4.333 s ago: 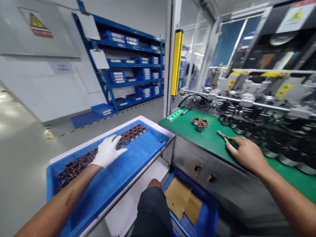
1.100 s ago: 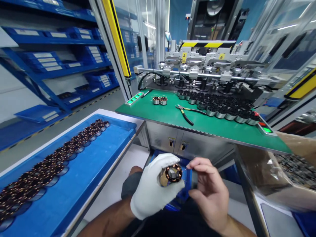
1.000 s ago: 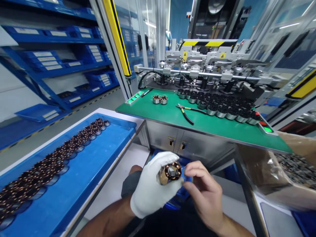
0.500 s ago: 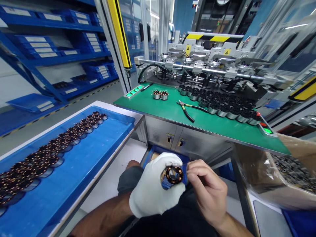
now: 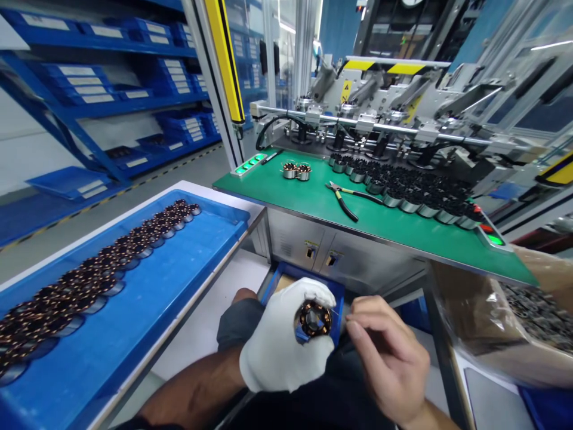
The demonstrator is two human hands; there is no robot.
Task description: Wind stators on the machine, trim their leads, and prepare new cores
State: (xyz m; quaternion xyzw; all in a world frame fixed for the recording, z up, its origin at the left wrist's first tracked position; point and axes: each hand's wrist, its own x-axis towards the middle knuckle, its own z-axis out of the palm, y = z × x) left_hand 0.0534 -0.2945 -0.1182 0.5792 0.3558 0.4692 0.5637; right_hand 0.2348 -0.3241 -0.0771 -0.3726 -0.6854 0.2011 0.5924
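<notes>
My left hand [image 5: 284, 340], in a white glove, curls around a small round motor stator [image 5: 314, 318] wound with copper. The stator's open centre faces up toward me. Bare and ungloved, my right hand [image 5: 389, 352] is just to the right of it, thumb and forefinger pinched together. A faint thin wire runs from the stator's right side toward those fingertips; its far end is hard to see. Beneath the hands is a blue bin [image 5: 286, 276], partly hidden by the glove.
Wound stators [image 5: 111, 257] fill a strip of the blue tray [image 5: 179, 275] at left. On the green worktop [image 5: 277, 194] stand two wound stators [image 5: 296, 171], pliers [image 5: 342, 200] and rows of black-topped stators [image 5: 407, 185]. A machine [image 5: 380, 122] stands behind; a plastic-lined carton [image 5: 487, 322] is at right.
My right hand has drawn slightly right, away from the stator, still pinched. My left hand keeps its hold. The machine's flat upper arms have tilted up. The whole view has shifted a little.
</notes>
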